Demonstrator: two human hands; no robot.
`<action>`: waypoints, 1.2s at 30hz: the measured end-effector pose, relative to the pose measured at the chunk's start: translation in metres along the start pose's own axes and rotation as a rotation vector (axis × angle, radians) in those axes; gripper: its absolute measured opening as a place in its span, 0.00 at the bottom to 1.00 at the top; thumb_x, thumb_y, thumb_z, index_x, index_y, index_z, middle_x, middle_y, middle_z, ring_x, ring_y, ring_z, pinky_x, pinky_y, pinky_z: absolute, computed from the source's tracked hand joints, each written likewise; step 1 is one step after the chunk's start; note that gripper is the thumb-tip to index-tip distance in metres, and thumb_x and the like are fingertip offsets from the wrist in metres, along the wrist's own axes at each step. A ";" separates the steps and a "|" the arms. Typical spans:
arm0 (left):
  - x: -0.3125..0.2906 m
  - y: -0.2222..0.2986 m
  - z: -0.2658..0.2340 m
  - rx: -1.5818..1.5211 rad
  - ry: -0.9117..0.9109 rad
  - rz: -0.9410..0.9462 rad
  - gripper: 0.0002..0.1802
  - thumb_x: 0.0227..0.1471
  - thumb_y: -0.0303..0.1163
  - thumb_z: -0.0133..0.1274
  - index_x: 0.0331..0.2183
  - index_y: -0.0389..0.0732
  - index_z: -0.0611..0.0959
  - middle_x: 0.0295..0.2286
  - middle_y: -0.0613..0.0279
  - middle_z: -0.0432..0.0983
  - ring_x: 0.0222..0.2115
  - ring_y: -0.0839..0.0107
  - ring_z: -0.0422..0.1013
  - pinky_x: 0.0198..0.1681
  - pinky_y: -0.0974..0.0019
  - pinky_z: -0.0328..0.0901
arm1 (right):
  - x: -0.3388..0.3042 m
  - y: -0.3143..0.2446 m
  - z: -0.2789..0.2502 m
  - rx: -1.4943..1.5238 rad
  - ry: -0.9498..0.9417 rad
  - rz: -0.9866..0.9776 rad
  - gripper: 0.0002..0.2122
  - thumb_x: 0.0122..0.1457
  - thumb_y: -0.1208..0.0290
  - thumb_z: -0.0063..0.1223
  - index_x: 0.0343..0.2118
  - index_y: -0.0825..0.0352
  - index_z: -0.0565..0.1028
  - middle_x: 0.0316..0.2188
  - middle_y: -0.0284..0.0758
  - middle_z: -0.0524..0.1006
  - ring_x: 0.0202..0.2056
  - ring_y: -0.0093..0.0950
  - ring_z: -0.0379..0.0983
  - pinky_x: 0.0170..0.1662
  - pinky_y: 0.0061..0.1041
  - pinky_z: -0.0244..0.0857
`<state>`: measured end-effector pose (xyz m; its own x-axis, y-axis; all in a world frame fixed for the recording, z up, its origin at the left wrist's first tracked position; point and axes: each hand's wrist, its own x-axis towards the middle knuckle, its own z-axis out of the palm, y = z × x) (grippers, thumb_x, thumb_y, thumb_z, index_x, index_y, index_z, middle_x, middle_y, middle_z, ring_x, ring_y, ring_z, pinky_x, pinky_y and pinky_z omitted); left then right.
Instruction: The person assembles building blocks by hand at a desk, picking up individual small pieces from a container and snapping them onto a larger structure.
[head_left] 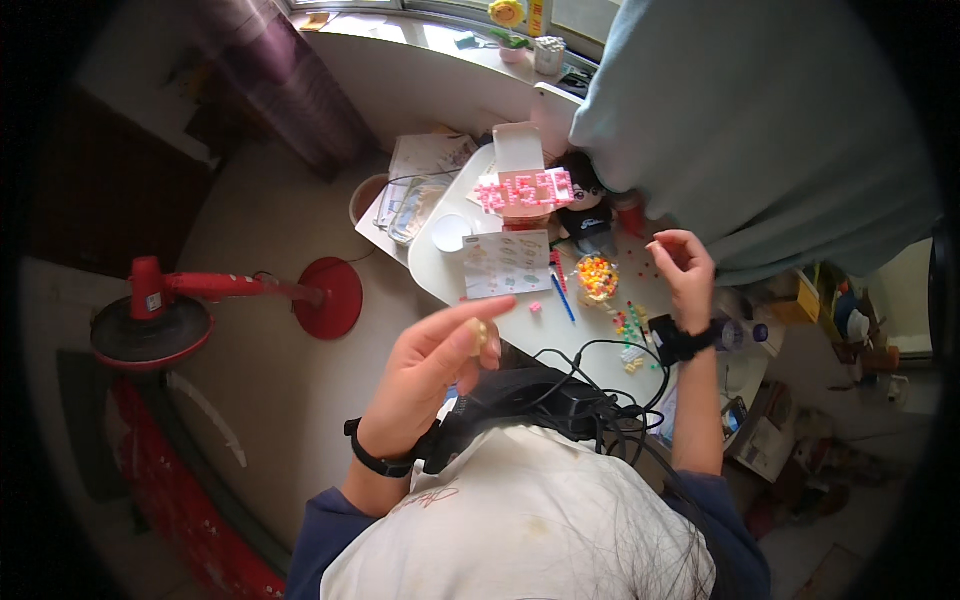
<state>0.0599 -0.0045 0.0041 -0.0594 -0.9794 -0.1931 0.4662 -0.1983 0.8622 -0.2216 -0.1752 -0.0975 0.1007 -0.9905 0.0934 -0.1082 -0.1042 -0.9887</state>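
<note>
My left hand is raised in front of the white table's near edge, index finger stretched out. Its thumb and other fingers are closed on a small pale-yellow piece, too small to name. Over the table's right side, my right hand has thumb and forefinger brought together; whatever is at their tips cannot be made out. Between the hands are a clear bag of colourful beads, a small pink piece, a blue pen and a printed instruction sheet. Loose green, red and yellow pieces lie below my right hand.
A pink beaded block stands at the table's back beside a dark-haired doll. Black cables loop between my arms. A white round lid or dish sits on the left, and a red fan stands on the floor.
</note>
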 end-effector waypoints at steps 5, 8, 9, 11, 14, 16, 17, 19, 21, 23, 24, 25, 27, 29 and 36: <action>-0.016 0.013 -0.024 -0.170 -0.071 0.149 0.19 0.56 0.36 0.53 0.46 0.34 0.74 0.34 0.54 0.74 0.33 0.73 0.73 0.24 0.81 0.64 | -0.055 -0.123 0.053 0.045 -0.115 -0.192 0.05 0.52 0.83 0.57 0.33 0.70 0.75 0.28 0.28 0.75 0.29 0.13 0.69 0.33 0.12 0.62; -0.021 0.007 -0.038 -0.238 -0.244 0.200 0.16 0.54 0.36 0.57 0.40 0.36 0.75 0.34 0.53 0.75 0.31 0.71 0.73 0.24 0.80 0.65 | -0.089 -0.158 0.082 0.205 -0.345 -0.328 0.07 0.46 0.86 0.59 0.29 0.71 0.78 0.28 0.36 0.78 0.29 0.22 0.73 0.33 0.16 0.64; -0.023 0.004 -0.042 -0.350 -0.295 0.157 0.09 0.52 0.24 0.54 0.38 0.37 0.77 0.36 0.55 0.76 0.39 0.69 0.74 0.28 0.79 0.66 | -0.095 -0.164 0.091 0.212 -0.416 -0.331 0.07 0.45 0.87 0.60 0.29 0.71 0.78 0.28 0.37 0.78 0.29 0.23 0.74 0.33 0.18 0.65; -0.024 0.001 -0.042 -0.394 -0.312 0.153 0.10 0.51 0.23 0.55 0.38 0.37 0.77 0.37 0.54 0.76 0.39 0.68 0.74 0.28 0.78 0.66 | -0.105 -0.168 0.107 0.205 -0.529 -0.324 0.09 0.43 0.87 0.62 0.30 0.70 0.80 0.27 0.38 0.80 0.29 0.26 0.76 0.32 0.21 0.66; -0.025 0.000 -0.046 -0.462 -0.331 0.161 0.12 0.46 0.20 0.58 0.36 0.37 0.77 0.37 0.55 0.74 0.38 0.67 0.73 0.35 0.73 0.69 | -0.115 -0.169 0.122 0.096 -0.555 -0.297 0.10 0.43 0.86 0.63 0.31 0.70 0.80 0.27 0.36 0.79 0.29 0.27 0.76 0.32 0.20 0.66; -0.026 0.001 -0.049 -0.468 -0.329 0.185 0.13 0.44 0.18 0.58 0.36 0.37 0.77 0.36 0.56 0.73 0.37 0.67 0.73 0.38 0.70 0.69 | -0.118 -0.166 0.128 0.074 -0.537 -0.335 0.11 0.42 0.85 0.64 0.32 0.69 0.79 0.29 0.36 0.79 0.29 0.26 0.76 0.32 0.20 0.66; -0.027 0.002 -0.051 -0.461 -0.348 0.179 0.14 0.43 0.18 0.58 0.35 0.37 0.77 0.36 0.56 0.73 0.37 0.67 0.73 0.40 0.68 0.69 | -0.121 -0.166 0.131 0.072 -0.527 -0.346 0.12 0.43 0.85 0.63 0.32 0.69 0.79 0.29 0.36 0.79 0.29 0.26 0.76 0.32 0.20 0.66; -0.029 0.004 -0.055 -0.447 -0.385 0.167 0.15 0.42 0.16 0.58 0.35 0.37 0.77 0.35 0.56 0.73 0.36 0.68 0.73 0.42 0.66 0.69 | -0.122 -0.166 0.139 0.079 -0.505 -0.373 0.12 0.43 0.86 0.63 0.33 0.69 0.79 0.30 0.37 0.79 0.30 0.25 0.76 0.31 0.19 0.66; -0.030 0.006 -0.058 -0.468 -0.405 0.154 0.14 0.43 0.16 0.58 0.35 0.36 0.77 0.35 0.56 0.73 0.36 0.68 0.73 0.42 0.66 0.69 | -0.125 -0.166 0.145 0.088 -0.473 -0.397 0.13 0.43 0.86 0.62 0.33 0.68 0.79 0.30 0.37 0.79 0.30 0.25 0.75 0.30 0.18 0.66; -0.030 0.007 -0.060 -0.489 -0.412 0.139 0.13 0.43 0.16 0.57 0.35 0.36 0.77 0.35 0.56 0.73 0.36 0.67 0.73 0.42 0.66 0.69 | -0.128 -0.166 0.150 0.082 -0.458 -0.397 0.13 0.43 0.87 0.62 0.33 0.69 0.78 0.31 0.38 0.78 0.30 0.24 0.75 0.30 0.18 0.66; -0.030 0.008 -0.062 -0.500 -0.408 0.131 0.13 0.44 0.16 0.57 0.35 0.36 0.77 0.35 0.55 0.74 0.36 0.68 0.73 0.42 0.66 0.69 | -0.129 -0.166 0.152 0.079 -0.451 -0.395 0.13 0.42 0.88 0.61 0.33 0.69 0.78 0.31 0.38 0.78 0.30 0.24 0.75 0.29 0.17 0.66; -0.030 0.007 -0.064 -0.510 -0.405 0.124 0.12 0.44 0.17 0.57 0.35 0.36 0.77 0.35 0.55 0.74 0.36 0.68 0.73 0.42 0.65 0.69 | -0.130 -0.166 0.153 0.074 -0.437 -0.388 0.13 0.42 0.88 0.61 0.33 0.69 0.78 0.30 0.38 0.78 0.30 0.24 0.75 0.30 0.18 0.66; -0.031 0.007 -0.068 -0.512 -0.396 0.119 0.11 0.45 0.17 0.57 0.34 0.36 0.77 0.35 0.55 0.74 0.36 0.67 0.73 0.42 0.65 0.69 | -0.132 -0.167 0.156 0.068 -0.411 -0.374 0.13 0.42 0.89 0.61 0.33 0.70 0.78 0.29 0.38 0.78 0.29 0.24 0.75 0.30 0.18 0.66; -0.031 0.008 -0.073 -0.513 -0.396 0.106 0.11 0.45 0.17 0.56 0.34 0.35 0.77 0.35 0.55 0.74 0.36 0.67 0.73 0.42 0.65 0.69 | -0.133 -0.163 0.159 0.131 -0.419 -0.385 0.13 0.41 0.89 0.61 0.33 0.71 0.78 0.28 0.38 0.79 0.29 0.25 0.75 0.30 0.19 0.66; -0.033 0.007 -0.080 -0.411 -0.295 0.132 0.16 0.44 0.31 0.65 0.34 0.38 0.77 0.32 0.56 0.73 0.34 0.68 0.74 0.37 0.71 0.70 | -0.131 -0.166 0.173 0.064 -0.479 -0.376 0.12 0.42 0.88 0.62 0.33 0.71 0.79 0.27 0.38 0.79 0.29 0.28 0.75 0.31 0.20 0.66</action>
<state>0.1355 0.0297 -0.0206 -0.1955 -0.9760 0.0958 0.7912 -0.0992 0.6035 -0.0461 -0.0126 0.0345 0.5551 -0.7350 0.3893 0.0798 -0.4189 -0.9045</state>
